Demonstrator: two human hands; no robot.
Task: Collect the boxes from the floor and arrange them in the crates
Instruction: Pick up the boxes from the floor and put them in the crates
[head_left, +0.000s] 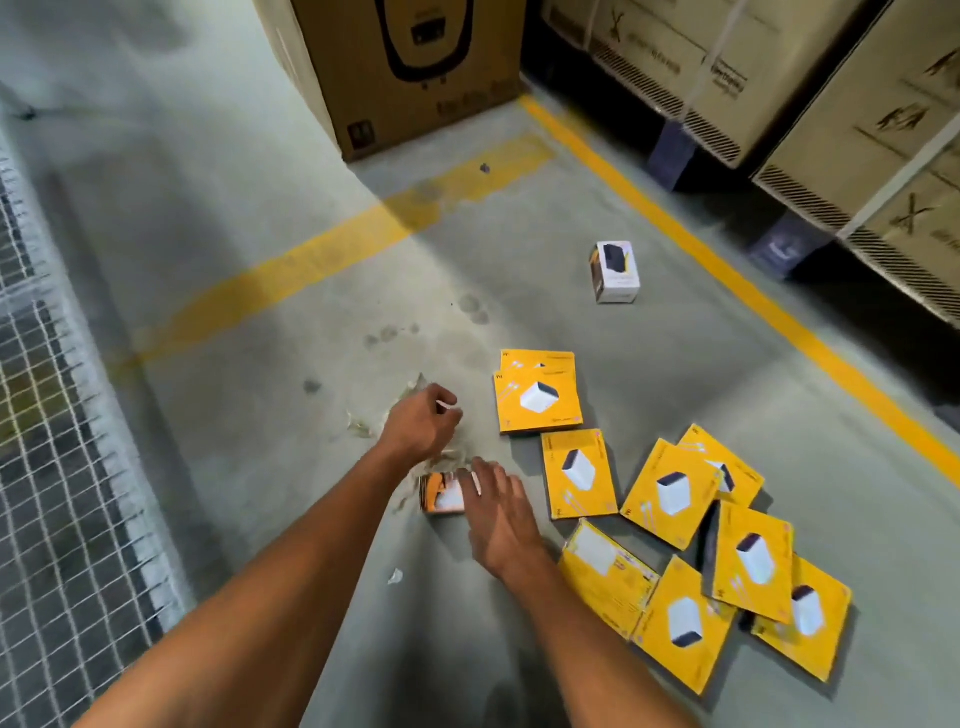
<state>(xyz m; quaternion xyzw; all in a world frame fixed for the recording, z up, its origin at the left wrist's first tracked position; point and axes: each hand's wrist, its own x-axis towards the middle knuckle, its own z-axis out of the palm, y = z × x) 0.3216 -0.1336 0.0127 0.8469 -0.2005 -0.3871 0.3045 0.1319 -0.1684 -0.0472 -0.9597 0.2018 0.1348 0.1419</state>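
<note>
Several flat yellow boxes (675, 519) lie scattered on the grey floor at the lower right, some overlapping; two are stacked (540, 400) at the group's far end. A small orange-and-white box (440, 498) lies to their left. My right hand (501, 517) hovers over that box's right end with fingers spread, touching or nearly touching it. My left hand (422, 423) is just beyond it, fingers curled into a loose fist above the floor, nothing clearly in it. A small white box (614, 273) stands alone farther off. No crate is in view.
A large brown carton (415, 78) stands at the far centre. Stacked cartons on pallets (831, 114) line the right side behind a yellow floor line (727, 260). Wire mesh (52, 467) runs along the left. Torn paper scraps (363, 426) lie near my left hand.
</note>
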